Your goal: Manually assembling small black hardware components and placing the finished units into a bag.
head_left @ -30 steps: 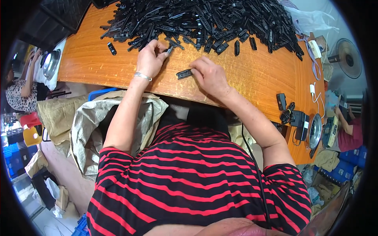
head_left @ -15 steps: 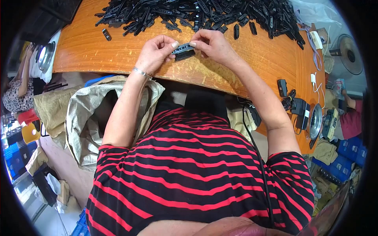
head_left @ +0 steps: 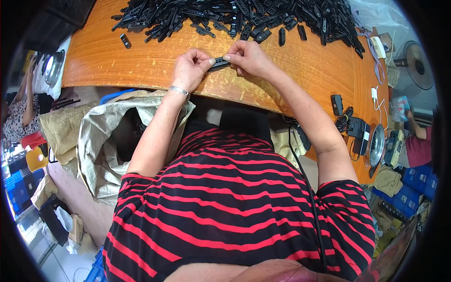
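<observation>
Head view: the left hand (head_left: 190, 70) and right hand (head_left: 251, 58) both pinch a slim black part (head_left: 219, 64) over the wooden table (head_left: 141, 66), at its nine and three o'clock ends, with a heap of dark pieces (head_left: 300, 14) beyond at twelve o'clock. Gripped only at its ends, the part could twist or slip free should one hand press unevenly.

One top (head_left: 225, 202), black with red horizontal stripes running unevenly across creased fabric, wide rounded neckline; short sleeves (head_left: 350, 207) in matching stripe, ending above the elbows. One bracelet (head_left: 180, 91), narrow, silver-coloured, worn at the left wrist. One cable (head_left: 309, 188), thin, black, lying lengthwise over the right side of the top.
</observation>
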`<state>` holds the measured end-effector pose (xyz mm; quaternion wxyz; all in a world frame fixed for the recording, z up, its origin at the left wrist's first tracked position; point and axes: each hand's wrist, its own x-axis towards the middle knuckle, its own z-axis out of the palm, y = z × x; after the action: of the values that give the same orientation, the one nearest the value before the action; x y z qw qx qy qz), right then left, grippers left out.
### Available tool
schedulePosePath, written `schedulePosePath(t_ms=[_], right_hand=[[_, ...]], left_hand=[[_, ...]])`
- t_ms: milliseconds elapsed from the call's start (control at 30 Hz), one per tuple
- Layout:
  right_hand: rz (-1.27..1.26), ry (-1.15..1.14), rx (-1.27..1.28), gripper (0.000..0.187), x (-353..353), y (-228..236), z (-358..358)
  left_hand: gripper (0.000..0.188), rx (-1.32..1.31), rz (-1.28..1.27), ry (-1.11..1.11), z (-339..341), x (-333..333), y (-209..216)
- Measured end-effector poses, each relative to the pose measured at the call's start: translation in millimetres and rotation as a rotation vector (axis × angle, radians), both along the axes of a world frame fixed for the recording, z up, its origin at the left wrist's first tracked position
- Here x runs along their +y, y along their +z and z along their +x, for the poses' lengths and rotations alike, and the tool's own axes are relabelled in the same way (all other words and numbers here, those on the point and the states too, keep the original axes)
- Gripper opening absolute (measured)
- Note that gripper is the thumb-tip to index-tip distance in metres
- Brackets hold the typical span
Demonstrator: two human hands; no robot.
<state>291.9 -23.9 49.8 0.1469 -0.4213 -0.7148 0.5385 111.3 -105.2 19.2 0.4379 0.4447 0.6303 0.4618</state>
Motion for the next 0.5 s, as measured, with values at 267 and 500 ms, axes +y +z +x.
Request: schedulePosePath(t_ms=[267, 500], right_hand=[[-0.230, 0.007, -0.169, 0.018, 3, 15, -3], [-0.273, 0.065, -0.326, 0.022, 15, 23, -8]], left_hand=[[0.017, 0.082, -0.129, -0.087, -4, 9, 7], [0.023, 0.319, -0.215, -0.179, -9, 19, 13]])
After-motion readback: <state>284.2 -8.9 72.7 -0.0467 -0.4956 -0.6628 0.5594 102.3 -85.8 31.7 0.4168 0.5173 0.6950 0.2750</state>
